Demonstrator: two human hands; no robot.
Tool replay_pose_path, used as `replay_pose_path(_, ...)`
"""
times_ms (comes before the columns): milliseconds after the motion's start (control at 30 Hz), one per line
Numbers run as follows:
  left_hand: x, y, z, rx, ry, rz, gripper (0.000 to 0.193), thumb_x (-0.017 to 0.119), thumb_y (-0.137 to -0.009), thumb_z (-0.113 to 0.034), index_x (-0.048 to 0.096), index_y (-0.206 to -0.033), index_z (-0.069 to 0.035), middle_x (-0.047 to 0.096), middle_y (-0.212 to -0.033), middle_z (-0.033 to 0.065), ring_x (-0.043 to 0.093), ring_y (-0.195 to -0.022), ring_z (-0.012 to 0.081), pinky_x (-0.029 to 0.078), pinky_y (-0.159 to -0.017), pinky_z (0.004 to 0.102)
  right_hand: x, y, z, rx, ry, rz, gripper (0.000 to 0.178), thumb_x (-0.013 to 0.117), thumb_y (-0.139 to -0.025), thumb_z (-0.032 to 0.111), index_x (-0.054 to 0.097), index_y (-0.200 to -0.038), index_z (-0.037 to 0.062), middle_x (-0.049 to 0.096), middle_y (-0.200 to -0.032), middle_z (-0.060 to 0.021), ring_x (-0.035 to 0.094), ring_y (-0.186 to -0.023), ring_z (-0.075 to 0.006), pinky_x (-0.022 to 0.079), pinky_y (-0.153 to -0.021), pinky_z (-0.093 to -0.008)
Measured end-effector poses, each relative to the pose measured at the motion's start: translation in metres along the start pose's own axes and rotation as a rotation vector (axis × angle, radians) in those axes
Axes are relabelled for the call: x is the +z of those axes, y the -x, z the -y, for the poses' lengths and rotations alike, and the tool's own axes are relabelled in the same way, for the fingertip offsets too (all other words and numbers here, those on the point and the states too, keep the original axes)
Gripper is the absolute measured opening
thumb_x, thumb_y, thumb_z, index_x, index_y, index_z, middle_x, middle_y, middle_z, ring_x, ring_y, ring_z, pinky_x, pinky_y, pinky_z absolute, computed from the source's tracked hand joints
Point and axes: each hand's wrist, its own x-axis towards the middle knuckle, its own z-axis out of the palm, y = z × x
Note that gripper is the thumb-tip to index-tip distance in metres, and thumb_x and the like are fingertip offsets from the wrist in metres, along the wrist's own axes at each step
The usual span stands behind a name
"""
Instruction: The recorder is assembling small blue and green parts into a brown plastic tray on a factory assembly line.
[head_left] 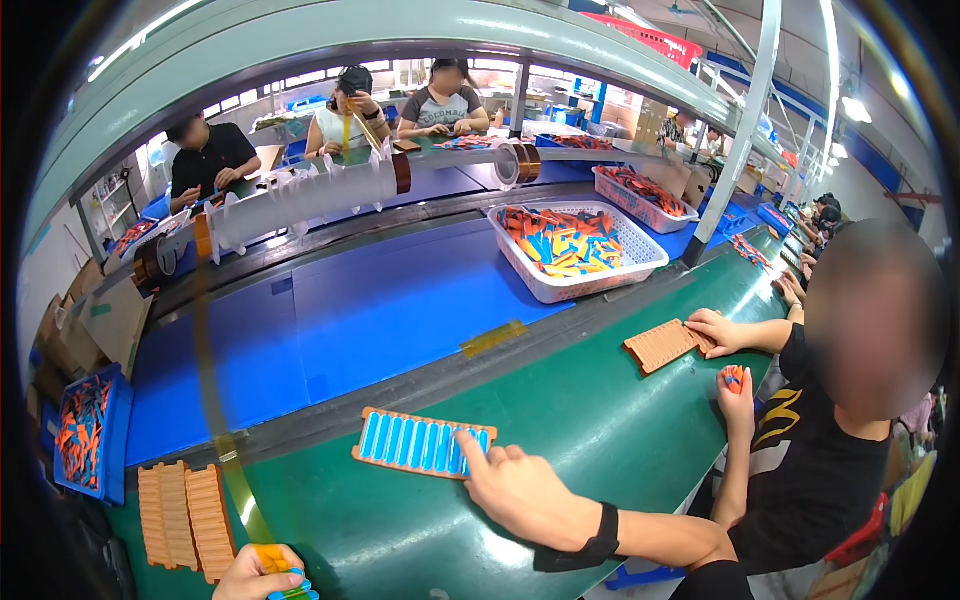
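Note:
My left hand (258, 575) is at the lower edge, its fingers closed around several small blue pieces (307, 594), partly cut off by the frame. My right hand (518, 492), wearing a black wristband, stretches its index finger onto the right end of an orange-brown ribbed tray (358, 452). Slim blue pieces (405, 438) lie side by side in this tray's grooves. The fingertip touches the row near its right end; the other fingers curl loosely, with nothing visible in them. Two more ribbed trays (165, 515), without pieces, lie side by side near my left hand.
A blue bin (118, 440) of orange and blue pieces stands at far left. A white basket (550, 288) of mixed pieces sits beyond the green table (560, 425). At right, a co-worker's hand (715, 328) touches another tray (655, 347). A translucent yellow strip (215, 400) hangs down at left.

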Motion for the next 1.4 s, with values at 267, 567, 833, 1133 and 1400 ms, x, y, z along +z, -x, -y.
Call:
replay_pose_path(267, -0.005, -0.003, 0.016, 0.099, -0.007, 0.035, 0.015, 0.063, -0.101, -0.013, 0.065, -0.102, 0.002, 0.070, -0.086, 0.0123, 0.067, -0.074, 0.0200, 0.055, -0.068, 0.0318, 0.020, 0.014, 0.043, -0.177, 0.016, -0.045, 0.070, 0.059, -0.082, 0.002, 0.038, -0.148, -0.0105, 0.059, -0.074, -0.0194, 0.064, -0.068, -0.0322, 0.053, -0.049, -0.0421)
replay_pose_path(567, 0.010, 0.004, -0.031, -0.101, -0.083, -0.094, 0.015, 0.081, -0.086, -0.017, 0.073, -0.092, -0.005, 0.071, -0.081, 0.0028, 0.065, -0.077, 0.0139, 0.051, -0.068, 0.0282, 0.027, 0.013, 0.069, -0.695, -0.174, -0.252, 0.036, 0.054, -0.098, 0.018, 0.063, -0.127, -0.0014, 0.073, -0.107, -0.0195, 0.070, -0.080, -0.0309, 0.061, -0.075, -0.0441)
replay_pose_path(833, 0.005, 0.000, -0.020, -0.084, 0.013, -0.058, 0.017, 0.078, -0.088, -0.016, 0.070, -0.091, -0.001, 0.071, -0.081, 0.0034, 0.065, -0.073, 0.0138, 0.050, -0.068, 0.0274, -0.086, -0.031, 0.028, -0.952, -0.684, -0.829, 0.011, 0.067, -0.090, 0.010, 0.077, -0.087, 0.0042, 0.070, -0.078, -0.0055, 0.068, -0.063, -0.0201, 0.056, -0.056, -0.0333)
replay_pose_path(1133, 0.003, -0.002, -0.008, -0.086, 0.116, -0.015, 0.010, 0.075, -0.088, -0.009, 0.071, -0.091, 0.001, 0.072, -0.081, 0.0062, 0.067, -0.071, 0.0140, 0.051, -0.066, 0.0277, -0.016, -0.061, -0.015, -0.439, -0.507, 0.052, 0.022, 0.062, -0.090, 0.015, 0.067, -0.108, 0.0029, 0.068, -0.089, -0.0152, 0.068, -0.086, -0.0343, 0.055, -0.074, -0.0458)
replay_pose_path(1400, 0.007, -0.001, -0.002, -0.055, 0.172, -0.065, 0.004, 0.074, -0.088, -0.002, 0.071, -0.088, 0.001, 0.071, -0.079, 0.0016, 0.066, -0.068, 0.0117, 0.049, -0.065, 0.0248, 0.031, -0.094, -0.021, -0.357, -0.569, 0.212, 0.050, 0.071, -0.085, 0.026, 0.064, -0.127, -0.0006, 0.063, -0.095, -0.0086, 0.061, -0.101, -0.0273, 0.052, -0.088, -0.0417)
